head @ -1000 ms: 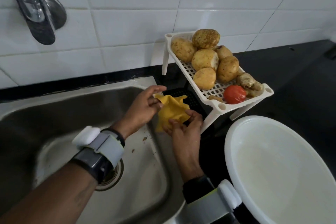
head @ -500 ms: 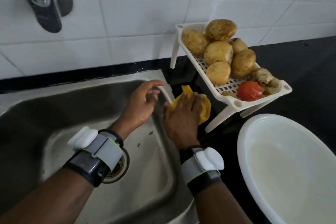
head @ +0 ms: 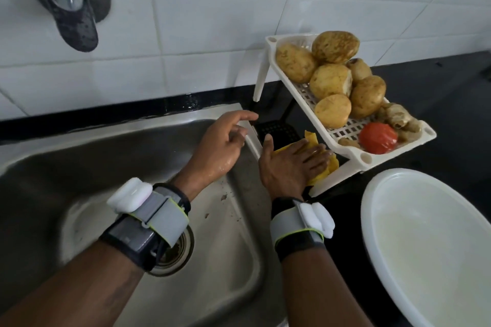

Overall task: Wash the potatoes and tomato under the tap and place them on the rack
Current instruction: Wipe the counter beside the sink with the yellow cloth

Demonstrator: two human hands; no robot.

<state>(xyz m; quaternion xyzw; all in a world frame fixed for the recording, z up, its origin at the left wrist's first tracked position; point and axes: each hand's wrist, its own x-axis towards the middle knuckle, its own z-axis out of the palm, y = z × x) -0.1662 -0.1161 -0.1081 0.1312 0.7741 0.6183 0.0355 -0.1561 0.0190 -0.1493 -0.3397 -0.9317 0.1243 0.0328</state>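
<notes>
Six potatoes and one tomato are sitting on one white slatted rack beside the sink, apparently washed already. Beneath the rack's front edge, the right hand is pressing flat, fingers straight, on one yellow cloth on the dark counter. The left hand is hovering over the sink rim, fingers loosely spread, holding nothing. The counter is probably being wiped: sweeping with a flat palm toward the sink, steering clear of the rack's legs, should avoid jolting the pile. One tap is hanging above; one white basin is sitting at right.
</notes>
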